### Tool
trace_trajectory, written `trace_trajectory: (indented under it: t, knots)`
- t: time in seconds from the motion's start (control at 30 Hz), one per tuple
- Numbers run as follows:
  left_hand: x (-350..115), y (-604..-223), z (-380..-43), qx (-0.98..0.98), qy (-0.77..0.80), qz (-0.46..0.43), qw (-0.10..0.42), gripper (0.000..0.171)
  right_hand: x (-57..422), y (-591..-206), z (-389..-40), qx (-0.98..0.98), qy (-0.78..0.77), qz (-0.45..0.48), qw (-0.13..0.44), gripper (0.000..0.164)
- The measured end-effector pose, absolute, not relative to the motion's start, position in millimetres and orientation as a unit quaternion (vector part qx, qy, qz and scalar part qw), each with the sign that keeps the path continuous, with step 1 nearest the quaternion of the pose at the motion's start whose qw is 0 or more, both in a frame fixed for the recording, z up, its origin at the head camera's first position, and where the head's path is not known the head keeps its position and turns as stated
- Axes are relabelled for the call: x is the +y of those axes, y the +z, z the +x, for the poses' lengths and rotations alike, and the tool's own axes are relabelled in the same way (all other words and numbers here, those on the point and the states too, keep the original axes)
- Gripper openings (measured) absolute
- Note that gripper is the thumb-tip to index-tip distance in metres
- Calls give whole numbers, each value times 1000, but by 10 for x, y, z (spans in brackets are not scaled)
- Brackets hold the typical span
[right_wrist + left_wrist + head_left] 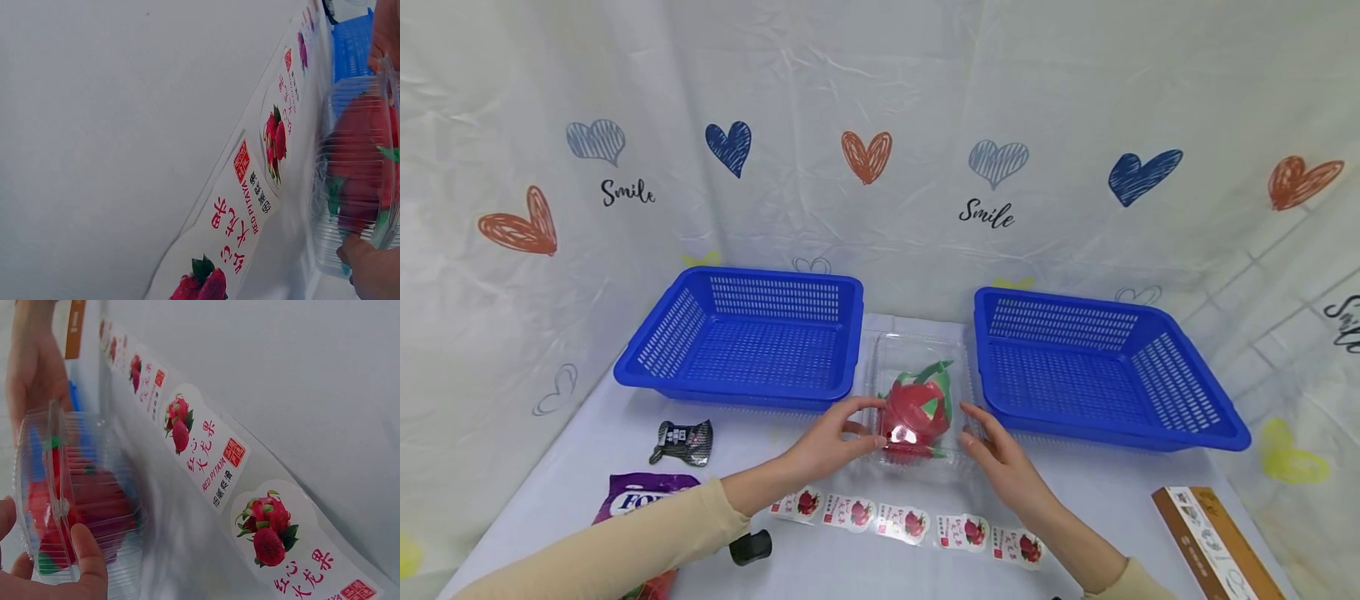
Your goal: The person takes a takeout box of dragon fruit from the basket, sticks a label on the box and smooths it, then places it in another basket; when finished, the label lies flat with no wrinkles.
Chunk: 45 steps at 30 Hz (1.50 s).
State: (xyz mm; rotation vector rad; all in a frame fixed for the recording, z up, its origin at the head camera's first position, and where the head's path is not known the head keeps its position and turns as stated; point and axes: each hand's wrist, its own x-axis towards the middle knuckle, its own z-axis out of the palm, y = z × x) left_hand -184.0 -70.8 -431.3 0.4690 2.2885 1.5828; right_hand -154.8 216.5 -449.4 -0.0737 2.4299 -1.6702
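Observation:
A clear plastic clamshell box [917, 343] stands mid-table with its lid down. Inside it lies a red dragon fruit [917, 408] with green leaf tips. My left hand [835, 433] holds the box's left side, and its thumb [87, 550] lies at the rim. At the opposite side, my right hand [1003, 458] grips the box with thumb and fingers; in the right wrist view the thumb touches the near corner. Some fingertips are hidden behind the box in the wrist views. Nearer to me lies a strip of dragon fruit stickers [904, 523], apart from both hands.
Blue mesh baskets stand on the left [760, 350] and right [1067, 367]. A small black packet [683, 442], a purple bag [643, 485] and a black object [750, 547] are at left. A brown carton [1213, 542] lies at right. A heart-print curtain [917, 92] hangs behind.

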Motion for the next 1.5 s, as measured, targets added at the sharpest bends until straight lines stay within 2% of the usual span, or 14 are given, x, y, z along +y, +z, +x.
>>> trace_trajectory:
  t: [1.5]
  knots:
    - [-694, -4385, -1830, 796, 571, 139, 144, 49, 2156, -4495, -1556, 805, -583, -28, 103, 53]
